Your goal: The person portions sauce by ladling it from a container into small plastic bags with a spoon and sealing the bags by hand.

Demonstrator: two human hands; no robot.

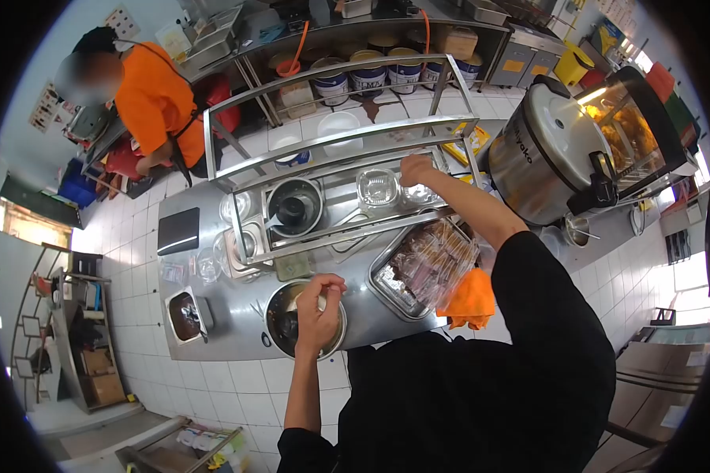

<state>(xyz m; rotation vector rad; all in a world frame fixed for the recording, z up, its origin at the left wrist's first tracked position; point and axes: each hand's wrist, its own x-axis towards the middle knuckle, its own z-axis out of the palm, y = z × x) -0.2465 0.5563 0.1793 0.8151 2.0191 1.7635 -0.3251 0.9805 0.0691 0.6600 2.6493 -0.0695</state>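
My left hand point(318, 317) hangs over a round metal pot point(341, 335) near the table's front edge, fingers curled toward the thumb. What it holds, if anything, is hidden. Reaching across the metal rack point(347, 150), my right hand point(418, 169) is closed beside clear plastic containers point(378, 188). I cannot make out what lies inside its fingers. Between my arms, a metal tray point(388, 285) carries a pile of plastic-wrapped food point(434, 264). A dark-lined pot point(295, 206) with a black cup-like thing in it stands under the rack, left of the clear containers.
Scissors point(263, 337) and a square metal pan point(188, 315) lie left of the pot. An orange cloth point(472, 299) hangs at the front edge. At right stand a large cooker point(544, 154) and a lit food display point(627, 130). A person in orange point(154, 94) stands far left.
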